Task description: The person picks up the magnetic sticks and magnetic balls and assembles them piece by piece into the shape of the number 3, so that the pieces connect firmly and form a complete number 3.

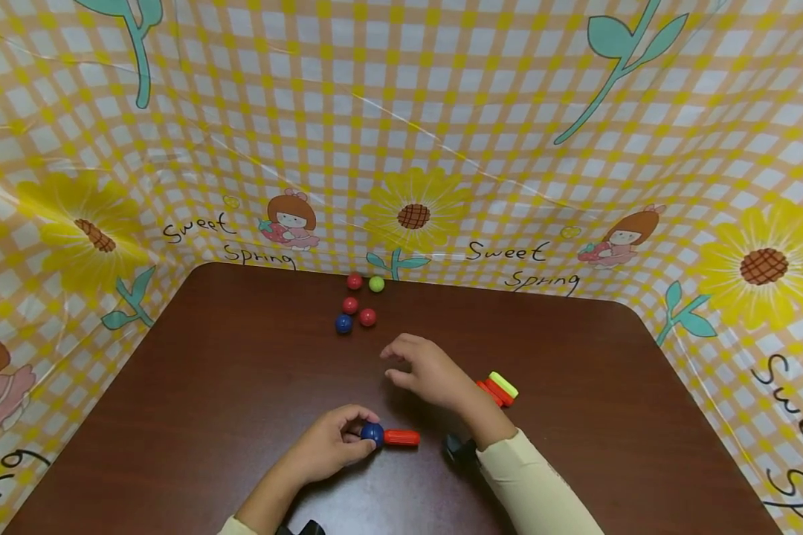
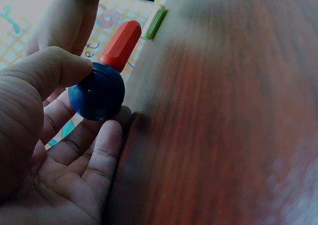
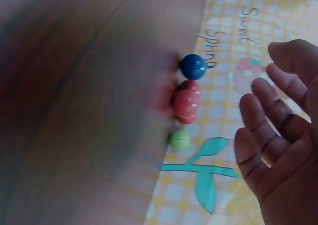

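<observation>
My left hand (image 1: pixel 331 444) pinches a blue ball (image 1: pixel 372 434) between thumb and fingers, low over the brown table. A red ridged rod (image 1: pixel 401 438) sticks out from the ball's right side, its end against the ball. In the left wrist view the same blue ball (image 2: pixel 97 92) and red rod (image 2: pixel 120 46) show joined end to end. My right hand (image 1: pixel 428 371) hovers above the table, to the upper right of the rod, its fingers loosely bent with nothing between them. The right wrist view shows that hand (image 3: pixel 280 120) with fingers spread, apart from the balls beyond.
Toward the back lie a blue ball (image 1: pixel 343 323), several red balls (image 1: pixel 368 317) and a green ball (image 1: pixel 376 284). Right of my right forearm sit red rods and a yellow-green rod (image 1: pixel 504 384), partly hidden by the arm. A patterned cloth (image 1: pixel 415 148) rises behind the table (image 1: pixel 254 357).
</observation>
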`<state>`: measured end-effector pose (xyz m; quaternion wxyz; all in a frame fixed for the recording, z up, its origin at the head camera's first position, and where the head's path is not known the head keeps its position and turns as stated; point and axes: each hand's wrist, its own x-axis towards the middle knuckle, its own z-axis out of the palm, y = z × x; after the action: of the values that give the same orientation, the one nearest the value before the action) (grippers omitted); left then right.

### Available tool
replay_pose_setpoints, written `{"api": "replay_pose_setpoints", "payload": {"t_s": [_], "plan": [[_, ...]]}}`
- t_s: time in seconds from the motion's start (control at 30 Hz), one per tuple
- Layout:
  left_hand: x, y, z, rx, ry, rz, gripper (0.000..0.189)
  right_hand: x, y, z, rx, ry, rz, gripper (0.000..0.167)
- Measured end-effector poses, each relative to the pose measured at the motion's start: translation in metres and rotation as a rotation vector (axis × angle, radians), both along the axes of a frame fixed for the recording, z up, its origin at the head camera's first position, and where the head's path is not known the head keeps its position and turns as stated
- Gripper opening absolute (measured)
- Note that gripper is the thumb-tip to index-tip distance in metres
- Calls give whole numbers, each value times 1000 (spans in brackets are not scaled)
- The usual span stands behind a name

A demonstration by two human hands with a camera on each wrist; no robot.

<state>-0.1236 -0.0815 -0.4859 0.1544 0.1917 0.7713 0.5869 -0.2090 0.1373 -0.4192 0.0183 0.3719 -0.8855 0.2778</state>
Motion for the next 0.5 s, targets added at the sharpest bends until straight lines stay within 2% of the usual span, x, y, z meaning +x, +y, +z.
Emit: {"api": "replay_pose_setpoints", "payload": {"t_s": [0.2, 0.37, 0.5], "plan": [[0, 0, 1, -12, 4, -7, 27, -25, -13, -8, 32, 3, -6, 26], [0, 0, 0, -18, 11, -2, 26, -38, -25, -14, 131, 73, 14, 32], [0, 1, 0, -12, 9, 2, 26, -47, -35, -15, 151, 74, 31, 34]]}}
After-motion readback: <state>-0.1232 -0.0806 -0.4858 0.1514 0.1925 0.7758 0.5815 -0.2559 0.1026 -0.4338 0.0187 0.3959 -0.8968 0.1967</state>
